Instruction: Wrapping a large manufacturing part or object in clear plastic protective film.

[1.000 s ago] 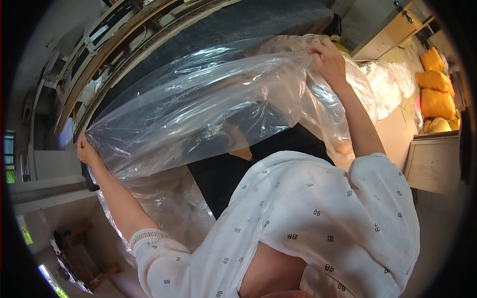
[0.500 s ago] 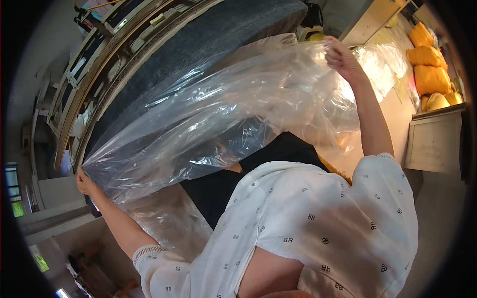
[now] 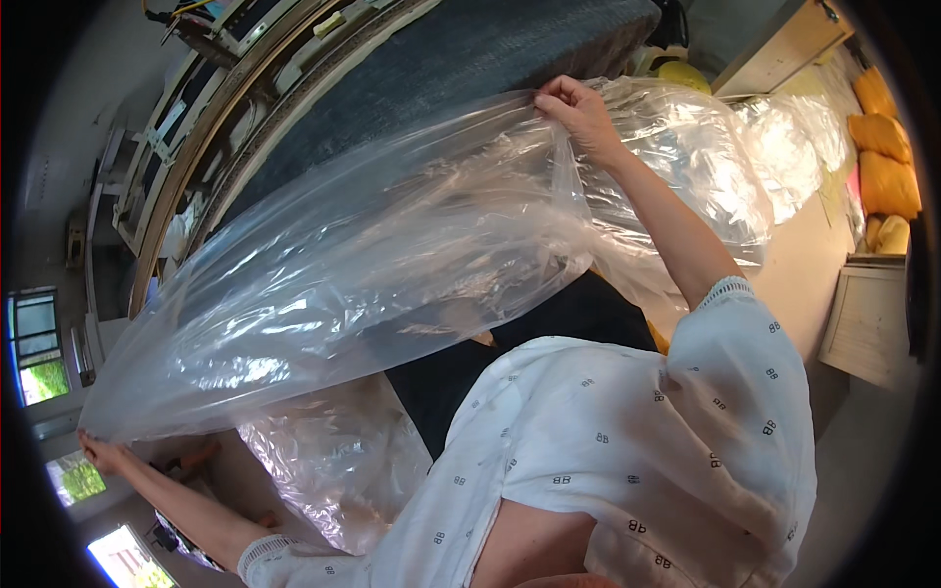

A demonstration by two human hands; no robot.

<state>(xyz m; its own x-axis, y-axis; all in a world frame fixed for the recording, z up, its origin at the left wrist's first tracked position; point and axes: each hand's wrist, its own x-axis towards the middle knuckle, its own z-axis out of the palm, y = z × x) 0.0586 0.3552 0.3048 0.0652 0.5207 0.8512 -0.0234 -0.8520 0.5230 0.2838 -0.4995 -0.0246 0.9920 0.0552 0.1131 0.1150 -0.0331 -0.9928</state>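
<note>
A large clear plastic sheet stretches between my two hands, wrinkled and shiny, above my lap and along the near side of a dark tabletop. At the far left, my left hand is closed on one end of the sheet, with the arm reaching well out. My right hand pinches the sheet's upper edge near the dark surface, and a fold hangs down from its fingers. More clear plastic lies bunched to the right beyond my right forearm. Another crumpled part hangs below the sheet, left of my black trousers.
The dark tabletop has a wooden frame with metal fittings along its left side. Orange bundles sit on a pale cabinet at the right. A yellow rounded object is behind the plastic. Windows show at far left.
My left hand has moved outward and down to the left, drawing the sheet with it. My right hand has shifted left along the sheet's edge. The view has turned slightly.
</note>
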